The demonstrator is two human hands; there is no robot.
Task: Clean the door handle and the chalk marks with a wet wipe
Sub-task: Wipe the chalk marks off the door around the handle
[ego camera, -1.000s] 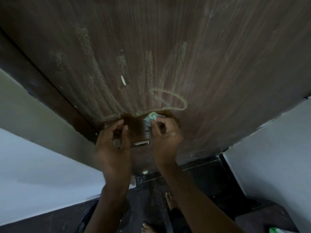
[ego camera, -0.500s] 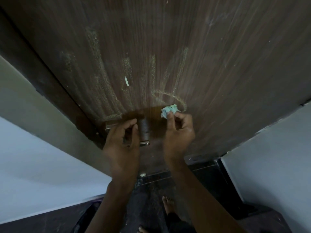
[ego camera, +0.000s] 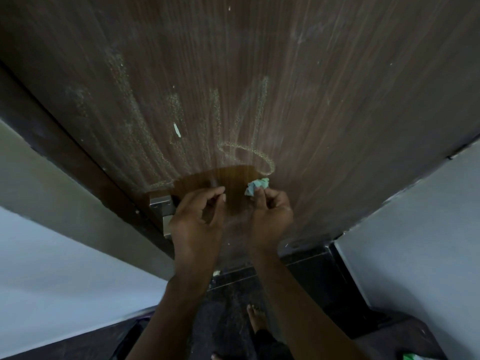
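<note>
Right hand [ego camera: 270,216] pinches balled wipe [ego camera: 257,187] just below chalk loop [ego camera: 249,158] — left hand [ego camera: 197,222] loose, empty; unfold wipe, rub upward firmly.

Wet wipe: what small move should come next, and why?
Probably lift the right hand slightly and rub the wet wipe over the chalk loop just above it; the dark wiped patch ends there, and chalk remains above.

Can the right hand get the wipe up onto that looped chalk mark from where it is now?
Probably yes. The right hand pinches the wet wipe just below the looped chalk mark, with only bare door between them; the left hand sits off to the side.
</note>
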